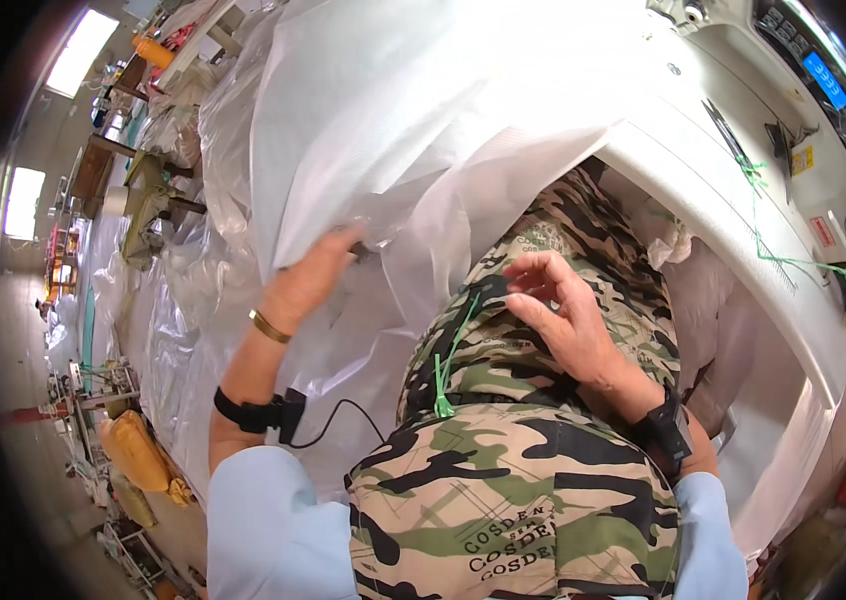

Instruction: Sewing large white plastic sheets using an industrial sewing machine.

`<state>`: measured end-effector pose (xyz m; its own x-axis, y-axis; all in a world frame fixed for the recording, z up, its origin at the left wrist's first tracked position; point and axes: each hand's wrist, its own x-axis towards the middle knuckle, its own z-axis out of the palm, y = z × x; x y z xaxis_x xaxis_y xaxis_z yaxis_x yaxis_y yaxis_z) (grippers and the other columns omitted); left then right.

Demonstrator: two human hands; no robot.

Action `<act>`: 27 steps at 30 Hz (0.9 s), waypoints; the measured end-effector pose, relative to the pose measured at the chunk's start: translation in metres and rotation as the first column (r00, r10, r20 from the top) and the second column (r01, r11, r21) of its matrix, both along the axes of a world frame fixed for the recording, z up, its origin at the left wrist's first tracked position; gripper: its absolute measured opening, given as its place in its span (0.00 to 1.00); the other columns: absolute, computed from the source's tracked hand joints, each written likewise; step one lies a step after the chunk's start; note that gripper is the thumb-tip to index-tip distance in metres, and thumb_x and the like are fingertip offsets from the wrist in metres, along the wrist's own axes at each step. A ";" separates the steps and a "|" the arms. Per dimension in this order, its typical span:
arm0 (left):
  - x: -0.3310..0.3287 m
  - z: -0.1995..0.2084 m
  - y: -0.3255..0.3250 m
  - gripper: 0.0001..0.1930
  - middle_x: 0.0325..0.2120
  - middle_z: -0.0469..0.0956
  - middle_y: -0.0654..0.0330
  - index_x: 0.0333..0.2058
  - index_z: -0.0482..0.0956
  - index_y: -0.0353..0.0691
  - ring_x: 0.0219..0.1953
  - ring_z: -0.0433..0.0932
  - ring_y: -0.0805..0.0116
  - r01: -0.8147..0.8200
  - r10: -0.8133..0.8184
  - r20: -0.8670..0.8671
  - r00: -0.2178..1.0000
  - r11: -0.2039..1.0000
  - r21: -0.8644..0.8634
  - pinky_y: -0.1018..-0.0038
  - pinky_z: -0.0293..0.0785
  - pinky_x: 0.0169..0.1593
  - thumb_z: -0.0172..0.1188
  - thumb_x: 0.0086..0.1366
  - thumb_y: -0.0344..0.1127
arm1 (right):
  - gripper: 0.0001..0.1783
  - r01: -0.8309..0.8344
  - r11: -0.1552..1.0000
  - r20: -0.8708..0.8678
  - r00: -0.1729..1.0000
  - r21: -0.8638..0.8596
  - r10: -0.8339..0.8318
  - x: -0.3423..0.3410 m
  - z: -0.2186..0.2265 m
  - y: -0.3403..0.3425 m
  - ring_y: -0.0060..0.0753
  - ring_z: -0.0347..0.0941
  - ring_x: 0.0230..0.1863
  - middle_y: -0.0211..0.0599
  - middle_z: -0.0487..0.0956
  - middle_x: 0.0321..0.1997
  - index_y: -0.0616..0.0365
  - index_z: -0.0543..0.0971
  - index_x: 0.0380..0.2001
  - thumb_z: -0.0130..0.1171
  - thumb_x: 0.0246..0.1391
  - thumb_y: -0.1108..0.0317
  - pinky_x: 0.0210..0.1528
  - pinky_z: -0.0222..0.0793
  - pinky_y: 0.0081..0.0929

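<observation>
A large translucent white plastic sheet (363,110) hangs off the white sewing machine table (743,270) toward my left side. My left hand (315,272) is at the hanging folds of this sheet, its fingers blurred, so I cannot tell whether they pinch it. Above my lap, my right hand (568,320) is raised with fingers loosely curled and the thumb apart, holding nothing. Beneath it is a camouflage apron (513,480) over my body and legs. Green threads (443,385) lie on the apron at the waist.
A sewing machine (813,100) with a lit blue display stands at the upper right. Black tweezers (728,130) and green thread (758,235) lie on it. Crumpled clear plastic (183,330) is heaped at the left. Beyond it are a yellow bundle (135,450) and an orange bottle (153,51).
</observation>
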<state>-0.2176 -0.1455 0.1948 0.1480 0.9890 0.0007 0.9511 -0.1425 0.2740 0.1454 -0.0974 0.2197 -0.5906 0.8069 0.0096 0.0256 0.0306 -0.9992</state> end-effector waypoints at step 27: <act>-0.068 -0.105 0.021 0.23 0.54 0.76 0.54 0.57 0.73 0.40 0.57 0.74 0.62 -0.356 0.158 0.631 0.759 0.913 0.199 0.68 0.69 0.61 0.56 0.68 0.45 | 0.17 0.074 0.975 -0.589 0.787 -0.208 -0.186 0.069 0.106 -0.059 0.29 0.75 0.38 0.39 0.80 0.41 0.67 0.77 0.44 0.56 0.61 0.62 0.41 0.71 0.26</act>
<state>-0.2860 -0.1250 0.0902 -0.2399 0.9261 0.2912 0.6235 -0.0829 0.7774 0.2148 -0.1561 0.3255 -0.3987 0.8977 0.1875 -0.5901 -0.0946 -0.8018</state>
